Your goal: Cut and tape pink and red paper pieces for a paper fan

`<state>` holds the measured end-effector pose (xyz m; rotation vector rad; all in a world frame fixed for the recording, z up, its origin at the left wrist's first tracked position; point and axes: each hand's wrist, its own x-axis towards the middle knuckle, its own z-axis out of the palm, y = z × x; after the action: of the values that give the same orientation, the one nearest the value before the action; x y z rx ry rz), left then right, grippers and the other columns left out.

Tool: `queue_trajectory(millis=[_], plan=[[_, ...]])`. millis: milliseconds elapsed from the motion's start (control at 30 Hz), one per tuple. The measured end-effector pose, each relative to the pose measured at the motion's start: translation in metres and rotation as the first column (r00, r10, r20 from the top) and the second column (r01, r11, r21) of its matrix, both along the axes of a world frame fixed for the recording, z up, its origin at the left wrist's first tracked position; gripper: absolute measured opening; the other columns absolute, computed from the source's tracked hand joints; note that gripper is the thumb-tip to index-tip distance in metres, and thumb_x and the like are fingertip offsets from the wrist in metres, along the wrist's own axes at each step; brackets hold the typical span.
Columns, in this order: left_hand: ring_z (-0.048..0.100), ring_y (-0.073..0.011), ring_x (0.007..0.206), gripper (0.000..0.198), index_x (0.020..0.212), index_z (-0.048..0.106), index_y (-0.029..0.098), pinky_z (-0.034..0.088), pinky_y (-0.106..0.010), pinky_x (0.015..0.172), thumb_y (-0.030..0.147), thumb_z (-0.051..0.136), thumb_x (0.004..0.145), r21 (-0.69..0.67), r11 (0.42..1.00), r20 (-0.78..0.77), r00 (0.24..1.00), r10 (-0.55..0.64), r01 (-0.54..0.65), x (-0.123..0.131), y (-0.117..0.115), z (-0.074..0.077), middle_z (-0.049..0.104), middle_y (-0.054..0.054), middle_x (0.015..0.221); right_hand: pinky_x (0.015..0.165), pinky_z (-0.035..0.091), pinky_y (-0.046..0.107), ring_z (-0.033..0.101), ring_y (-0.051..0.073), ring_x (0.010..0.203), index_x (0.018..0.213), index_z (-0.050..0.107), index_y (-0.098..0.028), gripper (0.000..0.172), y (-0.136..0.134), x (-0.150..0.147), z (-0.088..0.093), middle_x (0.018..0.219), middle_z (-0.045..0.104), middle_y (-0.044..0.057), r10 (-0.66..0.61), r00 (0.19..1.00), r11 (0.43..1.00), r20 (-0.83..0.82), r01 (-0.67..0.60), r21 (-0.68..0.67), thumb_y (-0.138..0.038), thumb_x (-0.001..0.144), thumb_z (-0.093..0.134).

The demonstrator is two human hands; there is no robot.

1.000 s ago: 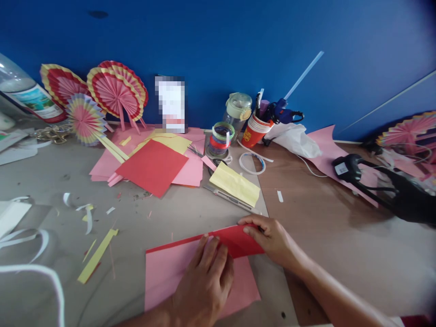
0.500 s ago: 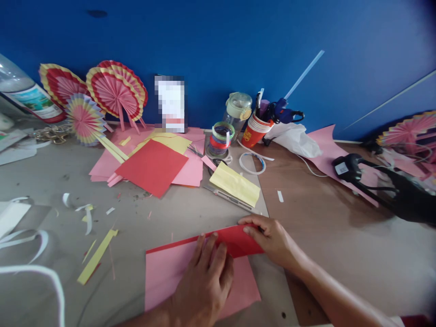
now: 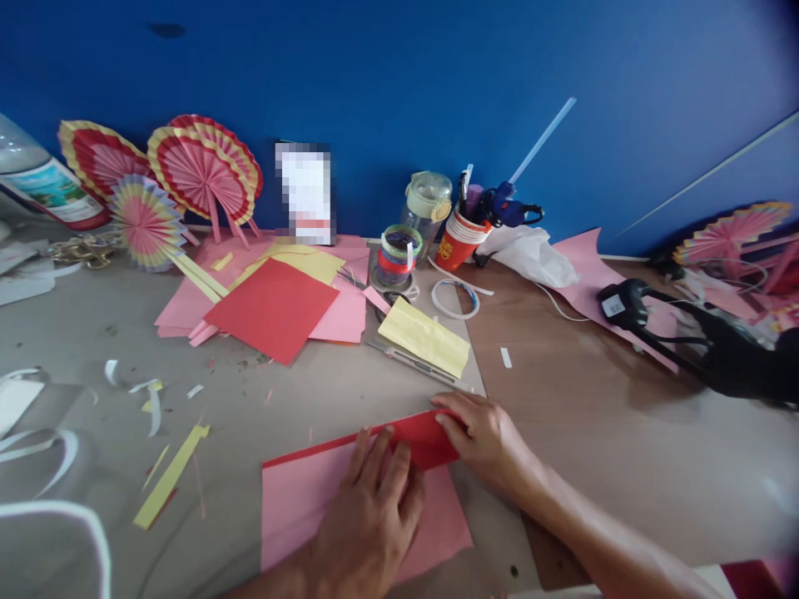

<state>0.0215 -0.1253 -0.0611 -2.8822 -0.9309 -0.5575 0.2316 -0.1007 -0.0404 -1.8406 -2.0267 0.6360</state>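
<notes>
A pink sheet [image 3: 293, 507] lies on the table in front of me, with red paper [image 3: 418, 439] along its far edge, wider toward the right. My left hand [image 3: 374, 507] rests on the sheets with its fingers spread a little, fingertips on the red strip. At the right end of the red paper my right hand [image 3: 478, 428] has its thumb on top and its index finger along the far edge, pinching it.
Behind stand paper fans [image 3: 203, 170], a phone [image 3: 305, 193], a jar [image 3: 428, 204] and a cup of tools [image 3: 460, 237]. A red sheet [image 3: 275, 308], folded yellow paper [image 3: 424, 333] and a cutter [image 3: 424, 366] lie nearer. A black device [image 3: 630, 304] is at right.
My right hand has moved slightly left along the red paper, its fingers now lower over the edge. The whole view has shifted a little; my left hand keeps its place on the sheets.
</notes>
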Motion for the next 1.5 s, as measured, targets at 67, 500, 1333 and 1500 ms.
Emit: queue_trajectory(millis=[67, 500, 1333, 1500], plan=[[0.053, -0.0341, 0.114, 0.035, 0.107, 0.063, 0.017, 0.034, -0.054, 0.104, 0.034, 0.067, 0.078, -0.006, 1.0, 0.005, 1.0, 0.003, -0.003, 0.0, -0.001, -0.001, 0.06, -0.012, 0.115, 0.077, 0.049, 0.032, 0.066, 0.022, 0.086, 0.1, 0.067, -0.02, 0.025, -0.001, 0.0, -0.001, 0.094, 0.072, 0.007, 0.017, 1.0, 1.0, 0.02, -0.018, 0.025, -0.019, 0.086, 0.045], [0.052, -0.0342, 0.117, 0.035, 0.108, 0.062, 0.017, 0.029, -0.052, 0.107, 0.038, 0.064, 0.08, 0.008, 1.0, -0.027, 1.0, 0.0, 0.0, -0.001, -0.001, -0.001, 0.062, -0.012, 0.118, 0.074, 0.05, 0.031, 0.066, 0.021, 0.084, 0.097, 0.066, -0.019, 0.021, 0.0, 0.001, -0.004, 0.093, 0.072, 0.006, -0.018, 1.0, 0.998, 0.014, 0.017, 0.054, -0.018, 0.084, 0.049], [0.055, -0.0259, 0.105, 0.036, 0.118, 0.059, 0.019, 0.02, -0.049, 0.111, 0.037, 0.054, 0.087, -0.044, 0.999, -0.008, 1.0, 0.013, -0.013, -0.001, -0.005, -0.005, 0.063, -0.007, 0.11, 0.072, 0.047, 0.026, 0.064, 0.019, 0.083, 0.093, 0.07, -0.021, 0.022, 0.004, 0.012, 0.023, 0.093, 0.072, 0.002, -0.238, 0.91, 0.946, -0.34, 0.137, -0.295, -0.028, 0.081, 0.053], [0.054, -0.026, 0.107, 0.033, 0.11, 0.062, 0.017, 0.024, -0.045, 0.11, 0.038, 0.049, 0.09, -0.065, 0.997, 0.042, 0.999, 0.032, -0.029, 0.001, -0.004, -0.004, 0.064, -0.008, 0.109, 0.074, 0.046, 0.028, 0.063, 0.019, 0.083, 0.091, 0.069, -0.021, 0.019, 0.005, 0.018, 0.022, 0.09, 0.071, 0.003, -0.212, 0.892, 0.947, -0.398, 0.088, -0.308, -0.03, 0.082, 0.055]])
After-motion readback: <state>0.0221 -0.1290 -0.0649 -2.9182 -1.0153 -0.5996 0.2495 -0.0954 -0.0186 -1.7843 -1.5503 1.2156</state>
